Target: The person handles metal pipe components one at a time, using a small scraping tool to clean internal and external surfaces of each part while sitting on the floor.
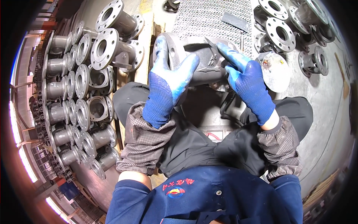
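A grey cast-metal valve body [209,61] with flanged ends lies in front of me, at the near end of a ridged metal work surface [201,16]. My left hand [166,80], in a blue coated glove, is closed around its left flange, thumb on the inner side and fingers over the outer face. My right hand [248,76], gloved alike, holds a thin dark blade-like piece [212,44] against the casting's upper right side. Its fingers hide most of that piece, so its exact kind does not show. The casting's right end is partly covered by this hand.
Flanged pipe castings [108,50] stand stacked in rows at the left beside a wooden beam [146,35]. More castings [280,34] crowd the far right. A flat dark block [235,21] lies on the work surface. A round whitish disc [276,74] is right of my right hand.
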The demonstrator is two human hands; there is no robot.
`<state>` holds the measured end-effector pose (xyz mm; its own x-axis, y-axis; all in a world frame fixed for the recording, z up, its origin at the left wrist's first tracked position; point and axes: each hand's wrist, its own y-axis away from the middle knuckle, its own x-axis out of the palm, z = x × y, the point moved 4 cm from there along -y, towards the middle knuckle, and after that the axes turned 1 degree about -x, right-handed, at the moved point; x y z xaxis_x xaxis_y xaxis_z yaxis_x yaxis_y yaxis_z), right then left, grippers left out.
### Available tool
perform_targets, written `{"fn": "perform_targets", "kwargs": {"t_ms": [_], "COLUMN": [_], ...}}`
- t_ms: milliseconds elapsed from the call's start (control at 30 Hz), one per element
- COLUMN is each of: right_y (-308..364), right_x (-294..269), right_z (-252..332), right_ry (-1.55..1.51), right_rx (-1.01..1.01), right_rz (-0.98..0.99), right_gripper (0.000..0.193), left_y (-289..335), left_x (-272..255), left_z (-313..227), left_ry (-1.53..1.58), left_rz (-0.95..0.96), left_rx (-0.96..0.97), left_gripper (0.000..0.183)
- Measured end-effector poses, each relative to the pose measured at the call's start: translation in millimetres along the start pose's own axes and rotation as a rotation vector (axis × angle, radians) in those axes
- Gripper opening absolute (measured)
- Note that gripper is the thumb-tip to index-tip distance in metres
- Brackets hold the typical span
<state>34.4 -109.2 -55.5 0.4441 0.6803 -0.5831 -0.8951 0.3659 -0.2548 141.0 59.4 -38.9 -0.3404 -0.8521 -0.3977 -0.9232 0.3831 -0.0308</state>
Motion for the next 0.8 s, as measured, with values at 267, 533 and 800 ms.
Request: {"fn": "perform_targets", "kwargs": {"t_ms": [267,533,800], "right_y": [5,-4,-7], "right_x": [7,-1,-3], "right_z": [25,27,20], "right_ry": [0.374,0.141,0.097], "right_rx": [-0.086,-0.019,-0.005], "right_rz": [0.027,0.027,0.015], "right_gripper": [0.046,0.042,0.042], "left_y": [0,0,1], "left_x": [-2,-3,-3], "left_z": [0,-1,-6], "left_ry": [-0.046,-0.089,-0.092], "left_rz": [-0.002,-0.011,-0.012], "left_rx": [-0.006,0.055,0.029], "left_gripper": [0.086,0.085,0.086]}}
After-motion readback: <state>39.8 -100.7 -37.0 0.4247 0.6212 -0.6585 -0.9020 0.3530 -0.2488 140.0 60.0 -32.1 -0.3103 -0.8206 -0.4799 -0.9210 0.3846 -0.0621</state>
